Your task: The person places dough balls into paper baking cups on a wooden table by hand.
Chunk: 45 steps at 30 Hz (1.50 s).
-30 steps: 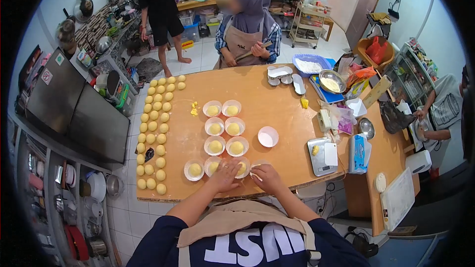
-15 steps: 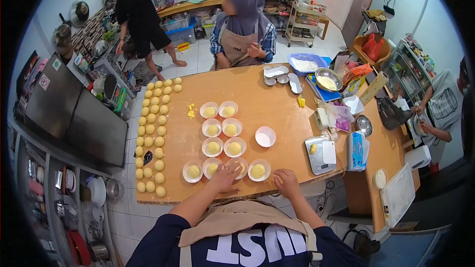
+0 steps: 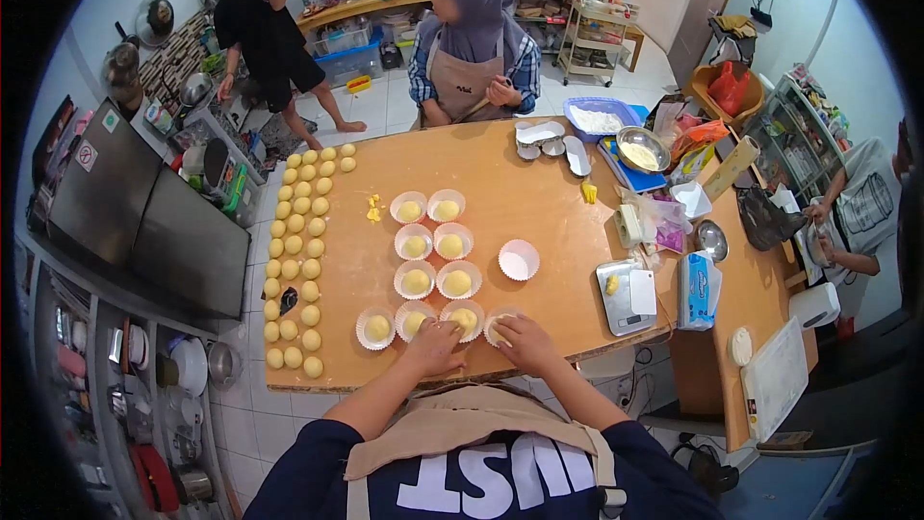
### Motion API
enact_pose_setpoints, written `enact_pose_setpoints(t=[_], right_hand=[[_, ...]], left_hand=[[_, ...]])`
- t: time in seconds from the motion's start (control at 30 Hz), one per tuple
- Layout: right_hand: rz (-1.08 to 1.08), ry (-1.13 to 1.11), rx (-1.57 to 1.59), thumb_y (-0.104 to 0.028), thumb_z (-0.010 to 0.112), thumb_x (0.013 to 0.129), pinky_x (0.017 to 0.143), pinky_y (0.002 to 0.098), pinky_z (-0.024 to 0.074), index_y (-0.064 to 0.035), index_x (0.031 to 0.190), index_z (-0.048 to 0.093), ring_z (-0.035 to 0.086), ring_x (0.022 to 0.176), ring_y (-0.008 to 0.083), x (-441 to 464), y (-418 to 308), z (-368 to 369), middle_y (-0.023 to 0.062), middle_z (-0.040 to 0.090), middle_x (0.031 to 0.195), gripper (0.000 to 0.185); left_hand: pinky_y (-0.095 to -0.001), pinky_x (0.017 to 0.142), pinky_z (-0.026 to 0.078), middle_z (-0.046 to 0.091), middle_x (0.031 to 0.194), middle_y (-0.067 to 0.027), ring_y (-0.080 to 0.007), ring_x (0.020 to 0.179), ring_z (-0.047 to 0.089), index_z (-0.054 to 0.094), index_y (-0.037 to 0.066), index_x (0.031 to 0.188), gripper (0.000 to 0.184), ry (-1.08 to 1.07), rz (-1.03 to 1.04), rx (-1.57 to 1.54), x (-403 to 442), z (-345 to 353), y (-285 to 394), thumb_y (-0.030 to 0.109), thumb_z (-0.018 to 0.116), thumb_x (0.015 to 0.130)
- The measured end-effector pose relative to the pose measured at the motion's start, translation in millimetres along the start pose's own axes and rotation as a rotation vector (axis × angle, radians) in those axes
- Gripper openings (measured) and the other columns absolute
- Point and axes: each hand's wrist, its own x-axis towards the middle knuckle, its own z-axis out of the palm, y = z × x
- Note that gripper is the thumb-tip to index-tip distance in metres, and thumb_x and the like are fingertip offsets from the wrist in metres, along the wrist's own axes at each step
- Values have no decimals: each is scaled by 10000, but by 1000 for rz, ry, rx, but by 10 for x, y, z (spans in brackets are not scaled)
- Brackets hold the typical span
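Near the front edge of the wooden table, my left hand rests with fingers apart by two paper cups of dough in the front row. My right hand lies over the right end cup, its fingers spread and partly covering the dough ball. More white paper cups, each with a dough ball, stand in pairs behind the front row. One paper cup to the right holds no dough. Rows of dough balls line the table's left side.
A scale, a blue tissue pack, a metal bowl and a blue basin of flour stand at the right. A person in an apron faces the table; others stand at back left and far right.
My right hand moved off the right end cup, then came back over it. My left hand shifted slightly. The person at the back left moved left and raised an arm.
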Motion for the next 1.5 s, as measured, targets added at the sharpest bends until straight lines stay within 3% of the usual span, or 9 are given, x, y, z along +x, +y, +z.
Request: enact_pose_setpoints(t=[0.17, 0.27, 0.47, 0.5, 0.63, 0.83, 1.03, 1.17, 1.5], right_hand=[[-20, -465, -50, -155, 567, 853, 912, 444, 448, -50, 1092, 627, 577, 1059, 296, 455, -21, 373, 134, 615, 1128, 268], [194, -286, 102, -143, 550, 848, 775, 418, 511, -20, 1012, 655, 644, 906, 302, 731, -163, 397, 161, 660, 1010, 230], [622, -639, 553, -141, 548, 835, 457, 349, 482, 14, 830, 670, 601, 485, 206, 1201, 93, 914, 127, 644, 638, 197], [395, -819, 262, -138, 550, 845, 477, 338, 485, 8, 814, 656, 589, 511, 166, 1135, 374, 1338, 108, 626, 630, 183], [731, -659, 573, -154, 595, 811, 471, 320, 474, -24, 758, 626, 539, 485, 143, 1049, 341, 1335, 65, 590, 606, 143], [421, -549, 214, -184, 664, 727, 574, 374, 497, -59, 755, 620, 616, 612, 243, 999, 105, 971, 110, 629, 663, 135], [438, -326, 98, -231, 702, 717, 655, 403, 501, -84, 755, 619, 638, 766, 310, 889, -179, 704, 145, 655, 782, 172], [506, -255, 262, -280, 713, 751, 641, 410, 484, -82, 788, 622, 626, 739, 300, 853, -288, 459, 144, 638, 754, 220], [692, 19, 361, -241, 737, 781, 528, 304, 413, -35, 776, 610, 500, 552, 153, 72, -165, 61, 54, 532, 605, 241]], left_hand=[[-470, 1018, 275, 442, 1320, -101, -246, 1244, 418, 473, 101, 1254, 731, 221, -90, 23, -124, -60, 1, 496, 741, 700], [-468, 1019, 259, 431, 1328, -104, -248, 1245, 407, 448, 110, 1274, 745, 355, -141, -44, -328, -63, -89, 498, 736, 707], [-459, 983, 312, 429, 1328, -122, -290, 1220, 423, 426, 104, 1296, 727, 501, -341, -150, -1058, -55, -119, 441, 737, 733], [-460, 979, 320, 428, 1327, -127, -299, 1217, 424, 426, 98, 1294, 725, 507, -373, -149, -1186, -26, -112, 430, 741, 732], [-467, 972, 339, 427, 1323, -151, -328, 1207, 427, 425, 74, 1284, 714, 560, -486, -168, -1655, 197, -55, 389, 751, 733], [-479, 980, 339, 427, 1316, -166, -352, 1202, 421, 430, 58, 1272, 682, 611, -552, -220, -1824, 420, -56, 352, 745, 744], [-484, 1064, 264, 364, 1420, -143, -321, 1315, 343, 403, 63, 1342, 712, 373, -469, -174, -1464, 220, -114, 385, 701, 782], [-477, 1127, 178, 306, 1490, -111, -261, 1402, 250, 364, 71, 1402, 746, 219, -376, -43, -957, -9, -221, 485, 613, 834], [-494, 1109, 215, 354, 1463, -124, -259, 1357, 336, 380, 56, 1387, 754, 20, -316, -53, -515, 58, -383, 539, 577, 842]])
